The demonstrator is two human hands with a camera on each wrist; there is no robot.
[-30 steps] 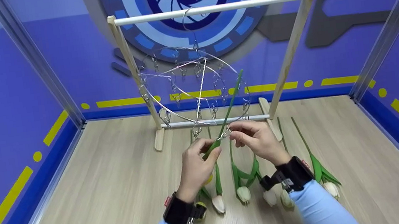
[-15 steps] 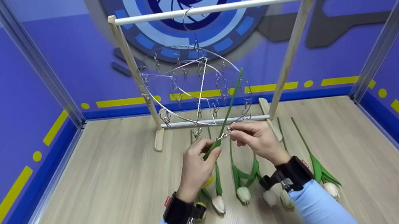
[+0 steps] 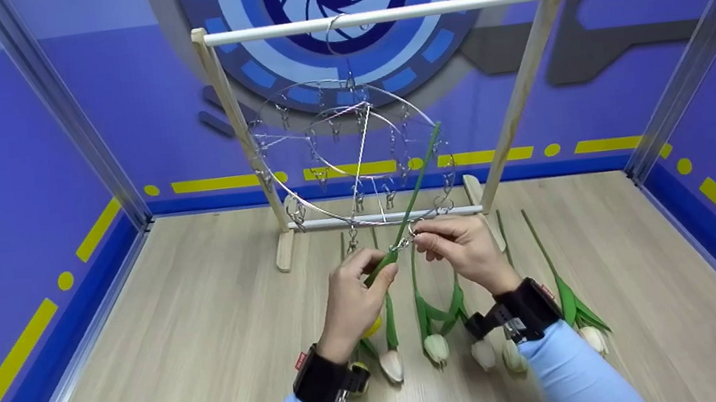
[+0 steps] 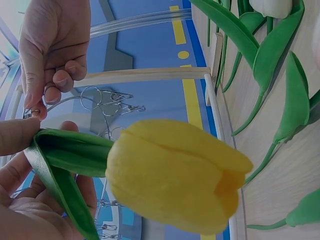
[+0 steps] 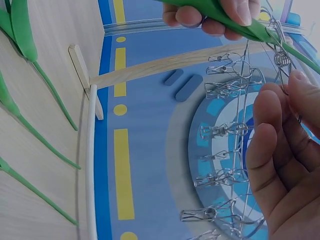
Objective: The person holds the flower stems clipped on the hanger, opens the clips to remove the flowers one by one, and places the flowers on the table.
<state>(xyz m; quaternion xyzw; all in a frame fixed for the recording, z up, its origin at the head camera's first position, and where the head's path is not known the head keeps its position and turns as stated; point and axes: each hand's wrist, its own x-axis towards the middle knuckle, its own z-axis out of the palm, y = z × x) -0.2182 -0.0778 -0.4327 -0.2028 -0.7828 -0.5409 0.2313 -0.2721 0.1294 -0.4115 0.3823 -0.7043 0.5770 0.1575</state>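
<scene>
A yellow artificial tulip (image 4: 170, 175) is held in my left hand (image 3: 358, 298), thumb and fingers around its green leaves just behind the bloom. Its stem slants up and away to the right, overlapping the round hanger in the head view. My right hand (image 3: 465, 252) pinches the wire handles of a metal clothes peg (image 5: 281, 59) between thumb and fingertips. The peg's front end lies right at the stem, just above the left fingers. This peg belongs to a round wire clip hanger (image 3: 361, 160), tilted toward me, with several other pegs dangling.
The hanger hooks over the white top bar (image 3: 443, 7) of a wooden-legged rack. Several white tulips (image 3: 437, 350) lie on the wood-look table (image 3: 179, 363), blooms toward me. Blue panels (image 3: 72, 128) enclose the back and sides.
Both hands stay nearly in place, with the tulip and the peg still held. The hanger and its dangling pegs sway slightly to the right.
</scene>
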